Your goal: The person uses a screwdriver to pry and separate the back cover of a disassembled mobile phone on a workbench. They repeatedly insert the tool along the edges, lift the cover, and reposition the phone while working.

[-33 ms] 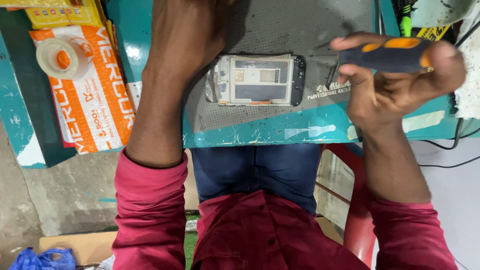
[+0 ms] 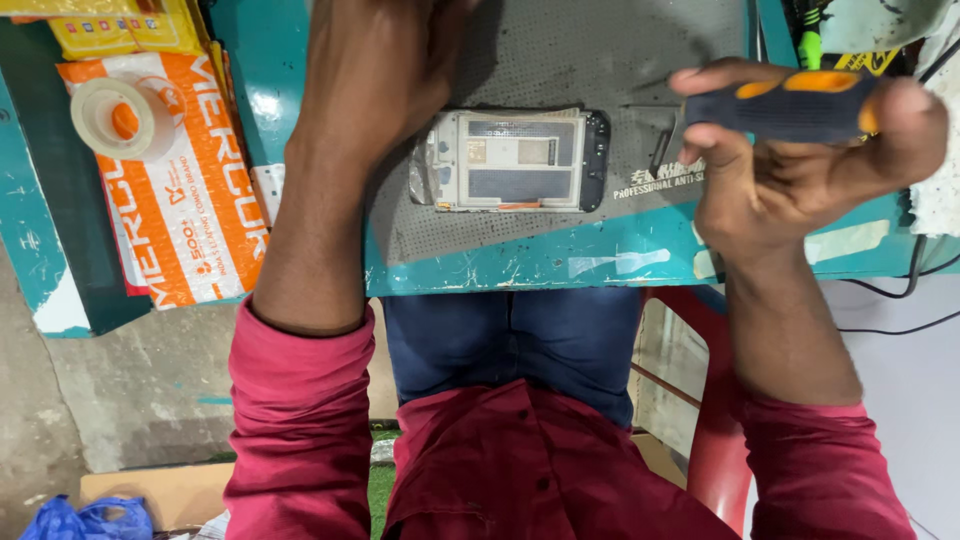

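While the camera looks straight down from the person's head, both bare hands show above a teal workbench (image 2: pixel 480 265). Closed in a fist-like grip, the right hand (image 2: pixel 800 165) holds a screwdriver (image 2: pixel 790 105) with a dark and orange handle, lifted a little to the right of the work. Lying on a grey perforated mat (image 2: pixel 620 60), an opened phone frame (image 2: pixel 515 160) sits between the two hands, its inner metal plate facing up. Reaching over the mat, the left hand (image 2: pixel 375 75) rests just beside the frame's left end; its fingers run out of view, so how far they spread cannot be told. Farther left, a roll of tape (image 2: pixel 115 118) sits on an orange and white packet (image 2: pixel 180 200).
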